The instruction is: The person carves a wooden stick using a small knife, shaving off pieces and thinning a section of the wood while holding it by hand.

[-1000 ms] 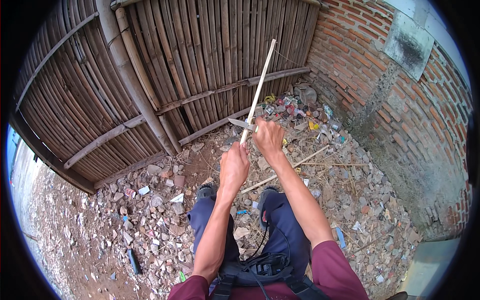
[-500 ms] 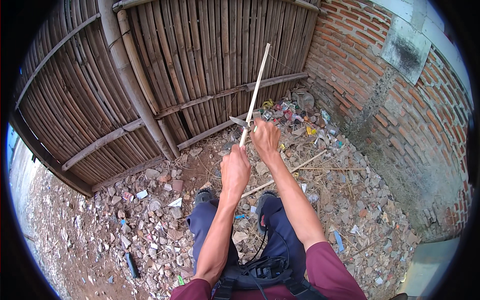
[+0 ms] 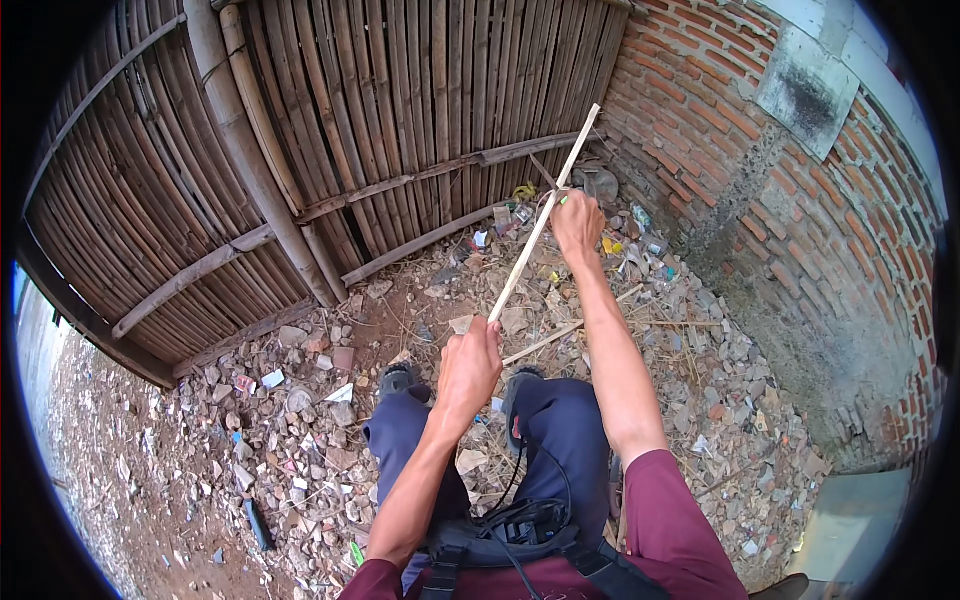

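Observation:
A long pale strip, apparently split bamboo (image 3: 530, 248), slants up and to the right in front of me. Its near end is gripped in my left hand (image 3: 470, 372), fingers closed round it. Farther along, my right hand (image 3: 578, 222) is closed on a knife (image 3: 545, 172), whose blade crosses the strip and points up and left. Most of the knife's handle is hidden by the fingers; a bit of green shows there. Another thin pale stick (image 3: 545, 343) lies on the rubble beneath my hands.
A bamboo slat fence (image 3: 400, 120) with a thick pole (image 3: 250, 150) rises ahead and left. On the right stands a brick wall (image 3: 720, 130). Stones and litter (image 3: 300, 400) cover the ground around my shoes (image 3: 398, 380). A dark bottle-like object (image 3: 258, 525) lies lower left.
My right hand has slid the knife along the strip, away from my left hand and toward the far end. The strip leans more to the right.

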Action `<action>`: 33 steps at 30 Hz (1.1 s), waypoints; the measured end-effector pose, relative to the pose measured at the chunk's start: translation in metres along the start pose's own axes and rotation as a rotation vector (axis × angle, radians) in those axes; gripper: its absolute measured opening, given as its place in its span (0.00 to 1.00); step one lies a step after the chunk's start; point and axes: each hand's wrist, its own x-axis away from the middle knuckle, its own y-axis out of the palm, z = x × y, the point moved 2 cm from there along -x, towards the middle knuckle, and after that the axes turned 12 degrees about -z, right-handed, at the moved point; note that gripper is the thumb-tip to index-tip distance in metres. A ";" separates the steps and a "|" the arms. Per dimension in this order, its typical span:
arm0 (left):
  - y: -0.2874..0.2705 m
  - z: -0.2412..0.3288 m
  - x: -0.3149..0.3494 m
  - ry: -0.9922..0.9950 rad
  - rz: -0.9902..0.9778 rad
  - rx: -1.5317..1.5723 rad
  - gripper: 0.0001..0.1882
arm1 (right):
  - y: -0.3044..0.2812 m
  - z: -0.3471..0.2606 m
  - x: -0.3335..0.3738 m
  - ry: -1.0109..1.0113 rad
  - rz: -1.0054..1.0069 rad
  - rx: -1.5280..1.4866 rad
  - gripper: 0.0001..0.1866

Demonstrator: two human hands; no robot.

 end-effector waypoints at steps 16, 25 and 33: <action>-0.042 0.008 0.070 0.073 -0.084 0.018 0.12 | -0.068 0.060 -0.018 0.164 0.084 0.003 0.11; -0.036 0.004 0.109 0.106 -0.114 0.009 0.12 | -0.086 0.105 -0.034 0.351 0.164 0.016 0.10; -0.042 0.002 0.136 0.009 -0.182 0.016 0.12 | -0.097 0.125 -0.020 0.310 0.092 0.097 0.12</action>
